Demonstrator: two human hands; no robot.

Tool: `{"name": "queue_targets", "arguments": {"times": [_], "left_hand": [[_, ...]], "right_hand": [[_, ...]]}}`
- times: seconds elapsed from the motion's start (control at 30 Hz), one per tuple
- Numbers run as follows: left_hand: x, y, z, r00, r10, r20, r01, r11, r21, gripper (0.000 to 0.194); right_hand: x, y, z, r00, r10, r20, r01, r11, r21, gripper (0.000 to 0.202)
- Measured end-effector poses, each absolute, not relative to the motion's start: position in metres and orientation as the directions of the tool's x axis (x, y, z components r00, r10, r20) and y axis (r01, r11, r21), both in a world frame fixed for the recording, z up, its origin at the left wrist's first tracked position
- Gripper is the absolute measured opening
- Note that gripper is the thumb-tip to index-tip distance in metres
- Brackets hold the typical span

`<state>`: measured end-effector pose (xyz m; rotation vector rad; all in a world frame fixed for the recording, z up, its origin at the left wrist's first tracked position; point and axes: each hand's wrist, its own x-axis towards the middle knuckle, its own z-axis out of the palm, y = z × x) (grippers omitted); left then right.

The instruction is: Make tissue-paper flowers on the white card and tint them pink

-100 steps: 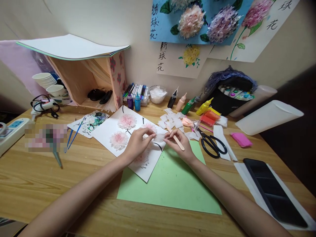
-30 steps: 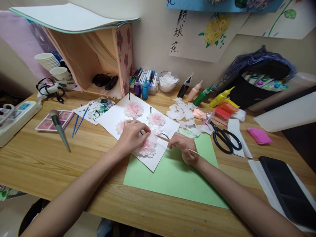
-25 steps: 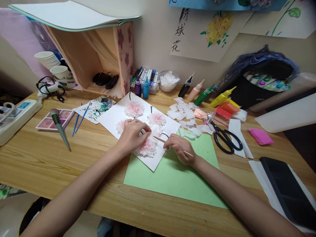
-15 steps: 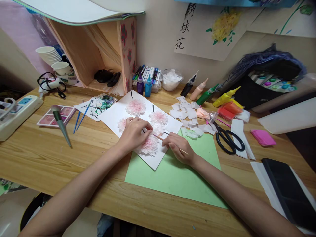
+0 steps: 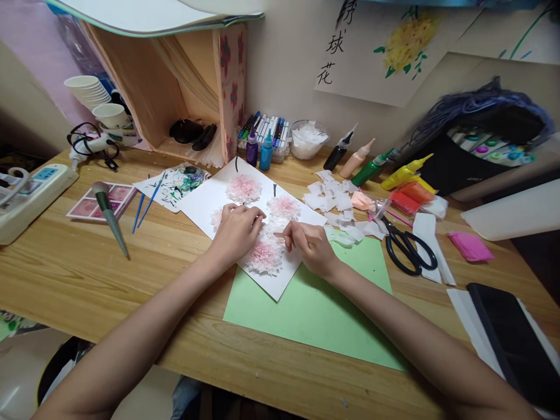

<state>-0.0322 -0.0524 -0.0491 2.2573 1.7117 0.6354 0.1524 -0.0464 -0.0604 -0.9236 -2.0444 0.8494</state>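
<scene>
White paper point(image 5: 199, 201) lies turned at an angle, partly over a green sheet point(image 5: 271, 321). Pink and white ruffled paper flowers stand on it, one at the top point(image 5: 244, 188), one at the right point(image 5: 283, 207), one at the bottom point(image 5: 265, 255) and one partly behind my left hand. My left hand point(image 5: 238, 230) rests over the middle of the white paper, fingers bent together; what they hold, if anything, is hidden. My right hand point(image 5: 308, 242) is closed on a thin stick point(image 5: 279, 234), its tip at the white ruffles in the middle.
Black scissors point(image 5: 409, 248), tissue pieces point(image 5: 330, 195) and paint bottles point(image 5: 371, 168) lie to the right. A makeup brush point(image 5: 109, 219), a palette point(image 5: 81, 204) and blue brushes point(image 5: 151, 198) are at the left. A dark phone point(image 5: 511, 332) sits at the right edge.
My right hand has moved slightly left and up and turned, so less of the stick shows. My left fingertips have drawn back a little. The view has shifted slightly.
</scene>
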Motion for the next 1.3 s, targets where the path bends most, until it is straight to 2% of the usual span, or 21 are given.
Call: {"name": "queue_targets", "arguments": {"times": [0.1,0.17,0.4,0.67,0.87,0.97,1.03,1.07,1.17,1.23,1.3], "left_hand": [[-0.032,-0.052,-0.049,0.213,0.959,0.187,0.856,-0.275,0.437,0.022],[-0.032,-0.052,-0.048,0.21,0.961,0.18,0.86,-0.27,0.433,0.022],[-0.033,-0.052,-0.05,0.211,0.961,0.179,0.851,-0.271,0.451,0.022],[-0.033,-0.052,-0.05,0.208,0.962,0.179,0.847,-0.268,0.46,0.022],[-0.034,-0.052,-0.049,0.21,0.961,0.181,0.847,-0.271,0.457,0.022],[-0.033,-0.052,-0.049,0.205,0.963,0.173,0.846,-0.264,0.463,0.022],[-0.033,-0.051,-0.048,0.204,0.965,0.162,0.848,-0.257,0.464,0.023],[-0.033,-0.051,-0.047,0.204,0.966,0.157,0.849,-0.254,0.463,0.023],[-0.033,-0.052,-0.046,0.202,0.968,0.147,0.855,-0.248,0.456,0.024],[-0.033,-0.052,-0.046,0.202,0.968,0.146,0.855,-0.247,0.455,0.024],[-0.032,-0.052,-0.046,0.2,0.969,0.144,0.858,-0.244,0.453,0.023]], "right_hand": [[0.14,-0.044,-0.05,-0.396,0.887,0.237,0.363,0.389,-0.847,0.052],[0.138,-0.044,-0.047,-0.39,0.895,0.217,0.368,0.368,-0.854,0.053],[0.159,-0.051,-0.057,-0.385,0.841,0.38,0.302,0.504,-0.809,0.054],[0.154,-0.048,-0.063,-0.454,0.813,0.364,0.32,0.53,-0.785,0.054],[0.149,-0.032,-0.05,-0.353,0.926,0.136,0.216,0.222,-0.951,0.058],[0.168,-0.026,-0.042,-0.273,0.943,0.193,0.149,0.239,-0.959,0.056],[0.188,-0.025,-0.039,-0.19,0.937,0.292,0.209,0.329,-0.921,0.051],[0.2,-0.025,-0.039,-0.182,0.923,0.34,0.292,0.381,-0.877,0.046],[0.227,-0.028,-0.046,-0.26,0.858,0.443,0.541,0.509,-0.669,0.024],[0.236,-0.032,-0.053,-0.334,0.825,0.455,0.587,0.56,-0.584,0.018],[0.235,-0.036,-0.062,-0.388,0.811,0.437,0.592,0.583,-0.557,0.02]]}}
